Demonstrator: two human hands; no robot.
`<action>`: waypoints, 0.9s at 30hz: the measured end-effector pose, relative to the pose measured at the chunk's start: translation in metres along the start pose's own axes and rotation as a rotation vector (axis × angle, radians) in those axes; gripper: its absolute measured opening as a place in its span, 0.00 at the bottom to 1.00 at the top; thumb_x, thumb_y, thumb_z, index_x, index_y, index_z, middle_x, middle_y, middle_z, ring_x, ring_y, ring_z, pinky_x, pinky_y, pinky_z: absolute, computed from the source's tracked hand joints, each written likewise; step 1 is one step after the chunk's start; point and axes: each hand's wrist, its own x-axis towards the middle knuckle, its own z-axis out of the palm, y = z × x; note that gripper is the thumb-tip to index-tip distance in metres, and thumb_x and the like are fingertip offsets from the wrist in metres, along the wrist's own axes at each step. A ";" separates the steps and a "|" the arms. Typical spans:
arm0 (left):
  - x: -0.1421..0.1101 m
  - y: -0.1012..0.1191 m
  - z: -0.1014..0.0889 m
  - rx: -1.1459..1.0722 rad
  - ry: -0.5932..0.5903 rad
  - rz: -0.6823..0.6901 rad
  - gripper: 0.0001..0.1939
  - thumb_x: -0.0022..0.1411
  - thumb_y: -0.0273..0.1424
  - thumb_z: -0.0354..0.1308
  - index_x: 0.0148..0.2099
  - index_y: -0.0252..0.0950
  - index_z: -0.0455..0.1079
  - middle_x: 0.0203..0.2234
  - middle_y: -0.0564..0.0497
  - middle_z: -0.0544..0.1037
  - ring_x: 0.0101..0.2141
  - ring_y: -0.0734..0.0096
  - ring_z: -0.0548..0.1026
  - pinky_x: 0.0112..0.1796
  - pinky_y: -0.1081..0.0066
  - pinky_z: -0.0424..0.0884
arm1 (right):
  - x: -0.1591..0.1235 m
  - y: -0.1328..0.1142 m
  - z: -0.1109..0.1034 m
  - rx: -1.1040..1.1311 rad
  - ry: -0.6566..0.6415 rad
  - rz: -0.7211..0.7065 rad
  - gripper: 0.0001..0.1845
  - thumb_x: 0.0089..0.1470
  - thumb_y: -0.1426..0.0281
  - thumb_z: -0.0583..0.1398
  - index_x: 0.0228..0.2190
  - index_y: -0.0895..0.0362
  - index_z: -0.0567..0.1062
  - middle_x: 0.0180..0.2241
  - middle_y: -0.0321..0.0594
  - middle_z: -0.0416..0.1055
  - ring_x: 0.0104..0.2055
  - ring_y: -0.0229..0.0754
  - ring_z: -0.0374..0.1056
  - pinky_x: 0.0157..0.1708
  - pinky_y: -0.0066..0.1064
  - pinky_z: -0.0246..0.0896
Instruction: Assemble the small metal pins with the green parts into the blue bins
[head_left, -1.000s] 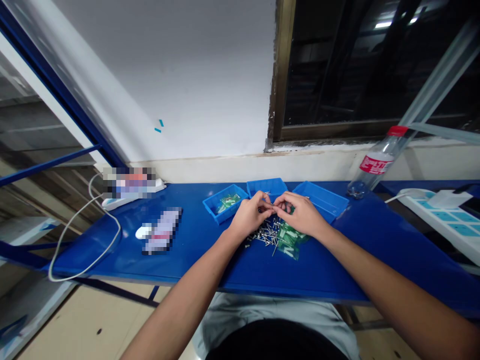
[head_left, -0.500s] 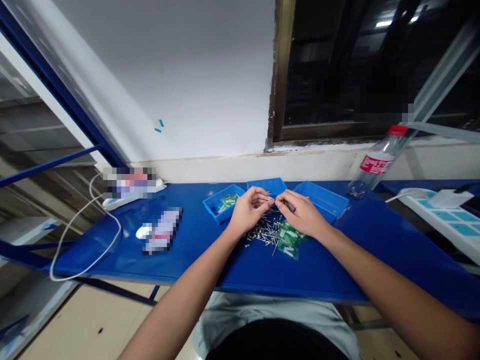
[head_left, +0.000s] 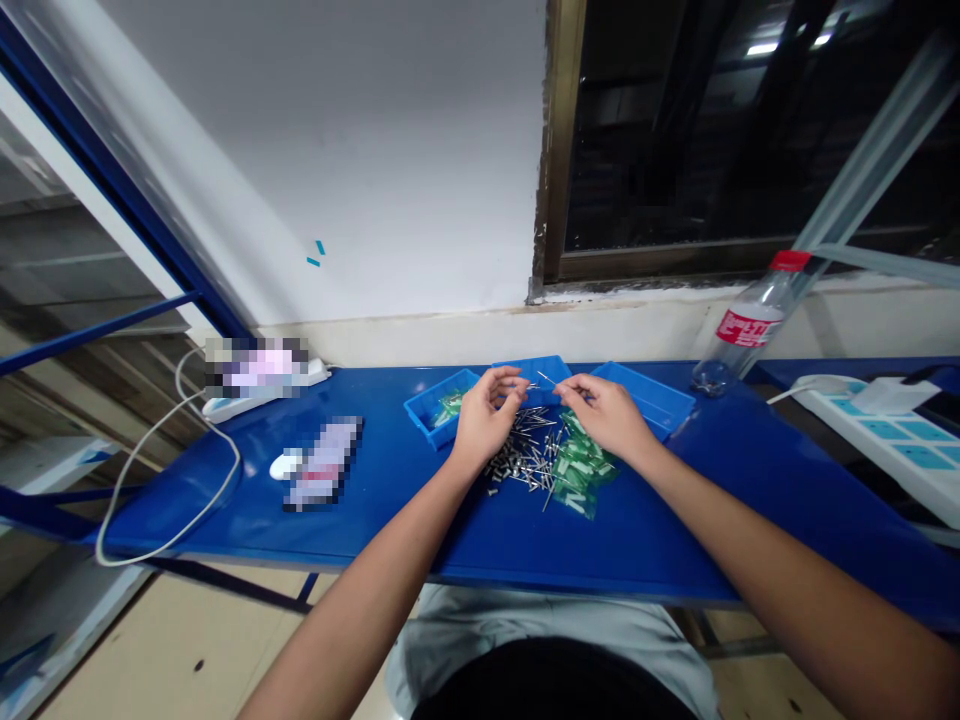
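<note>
Thumb and fingertips of my right hand (head_left: 604,408) pinch a blind rivet (head_left: 547,377), its thin silver pin pointing up and left. My left hand (head_left: 486,412) is curled, thumb towards the fingers, and a silver rivet tip shows at its fingertips; how many it holds is hidden. Below and between the hands lies a loose pile of silver rivets (head_left: 529,464) on the blue table. Green-tinted clear bags (head_left: 581,468) with small pale pieces inside lie against the pile's right side, under my right hand.
Three blue trays stand behind the hands: a left tray (head_left: 430,432) with green bags, a middle tray (head_left: 534,364) and a right tray (head_left: 670,402). A red-capped bottle (head_left: 739,340) stands back right, near a power strip (head_left: 892,430). A white cable (head_left: 112,500) loops at the left.
My hands have moved apart from near contact at the fingertips. The rivet in my right hand now shows clearly in the gap. The pile and trays look unchanged.
</note>
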 end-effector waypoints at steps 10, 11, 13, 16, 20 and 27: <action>-0.001 0.002 -0.001 0.004 0.026 -0.017 0.15 0.70 0.37 0.61 0.54 0.36 0.71 0.42 0.44 0.83 0.39 0.67 0.82 0.42 0.70 0.77 | 0.000 -0.005 0.005 -0.409 -0.057 -0.202 0.12 0.66 0.61 0.60 0.34 0.52 0.80 0.33 0.42 0.80 0.38 0.49 0.74 0.38 0.37 0.65; -0.001 0.003 -0.001 0.004 0.021 -0.010 0.14 0.70 0.37 0.61 0.54 0.36 0.71 0.42 0.45 0.83 0.39 0.67 0.82 0.42 0.69 0.77 | -0.001 -0.004 0.006 -0.410 -0.109 -0.255 0.08 0.65 0.63 0.62 0.37 0.52 0.81 0.36 0.42 0.81 0.42 0.50 0.74 0.41 0.38 0.67; -0.002 0.003 0.000 0.009 0.012 -0.001 0.14 0.70 0.36 0.61 0.54 0.36 0.71 0.42 0.45 0.83 0.39 0.67 0.82 0.43 0.69 0.77 | -0.002 -0.002 0.007 -0.396 -0.217 -0.332 0.06 0.63 0.68 0.63 0.39 0.51 0.82 0.40 0.43 0.82 0.48 0.51 0.73 0.47 0.41 0.68; -0.002 0.004 0.000 0.027 0.011 -0.002 0.13 0.70 0.36 0.60 0.54 0.36 0.72 0.41 0.45 0.83 0.39 0.67 0.82 0.43 0.69 0.77 | -0.002 0.002 0.010 -0.391 -0.319 -0.341 0.08 0.61 0.74 0.63 0.40 0.51 0.83 0.39 0.42 0.82 0.48 0.50 0.74 0.48 0.41 0.69; -0.003 0.006 0.001 0.052 0.006 0.006 0.13 0.70 0.35 0.60 0.53 0.35 0.72 0.40 0.45 0.83 0.38 0.67 0.83 0.42 0.69 0.78 | -0.002 0.006 0.010 -0.437 -0.316 -0.296 0.09 0.59 0.75 0.64 0.39 0.51 0.82 0.38 0.42 0.81 0.46 0.50 0.75 0.44 0.38 0.69; -0.002 0.004 0.000 0.107 -0.016 0.024 0.13 0.70 0.34 0.59 0.53 0.36 0.73 0.41 0.45 0.83 0.39 0.66 0.83 0.40 0.69 0.78 | -0.001 0.003 0.010 -0.301 -0.201 -0.225 0.11 0.58 0.77 0.62 0.40 0.52 0.80 0.37 0.40 0.79 0.40 0.45 0.75 0.43 0.36 0.69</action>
